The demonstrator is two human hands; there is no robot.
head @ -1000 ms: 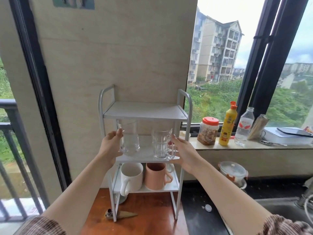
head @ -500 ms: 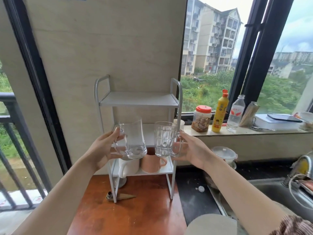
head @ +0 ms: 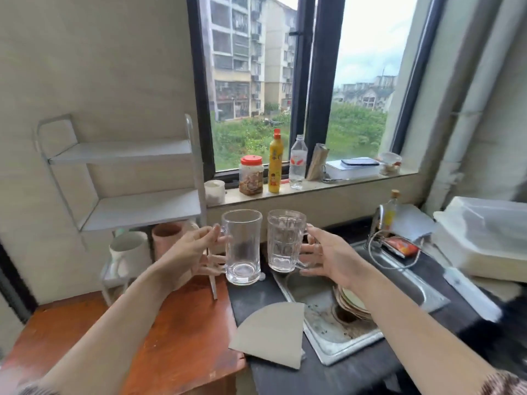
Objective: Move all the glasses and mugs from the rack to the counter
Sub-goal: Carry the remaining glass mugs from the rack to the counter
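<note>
glass mug (head: pixel 242 246) in left hand (head: pixel 186 253), ribbed mug (head: pixel 285 240) in right hand (head: pixel 332 259)

Scene is lit by daylight from the window (head: pixel 256 81) at upper centre. Sky at upper right is blown out to white. Indoor surfaces are evenly, softly lit; shadows are faint. Pale glints are carried on the smooth glass mug (head: pixel 242 246), the ribbed glass mug (head: pixel 285 240) and the sink (head: pixel 425 296) rim. Motion blur is noted on the rack (head: pixel 137 206) at left and in a dark smear at lower right. Straight lines are bowed toward the frame edges.
</note>
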